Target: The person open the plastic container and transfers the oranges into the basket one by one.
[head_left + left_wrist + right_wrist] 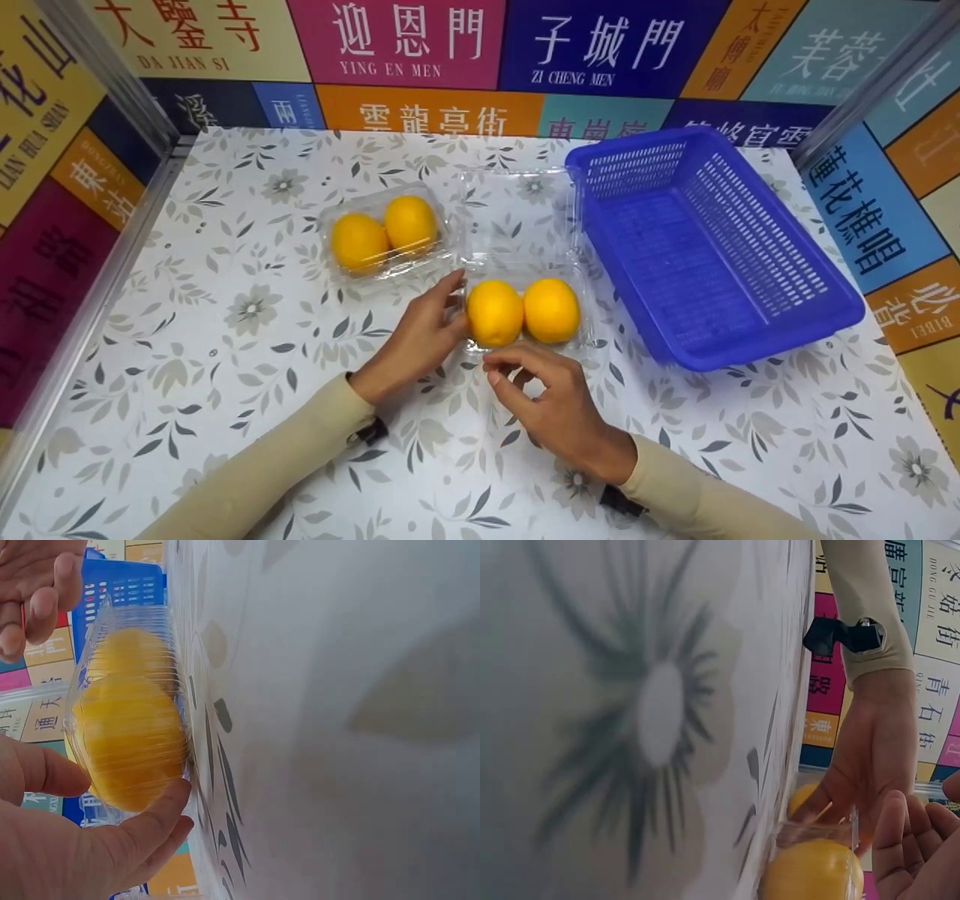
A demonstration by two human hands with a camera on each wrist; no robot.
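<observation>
A clear plastic box (pixel 589 330) stands with its lid (pixel 517 214) folded back, holding two round yellow fruits, a left one (pixel 495 313) and a right one (pixel 551 310). My left hand (pixel 420 337) rests against the box's left end, thumb and fingers spread along it. In the left wrist view, its fingertips (pixel 176 799) touch the box low down by the tabletop. My right hand (pixel 555 401) hovers at the box's front edge, fingers loosely bent and nothing between them. Behind the left hand lies a second clear box (pixel 352 281) with two more yellow fruits (pixel 411 223), its lid down over them.
A blue plastic basket (pixel 757 352) with slotted walls stands to the right, close beside the box with the folded-back lid. A floral cloth (pixel 255 307) covers the table. Panels with large printed characters (pixel 405 37) enclose the back and sides.
</observation>
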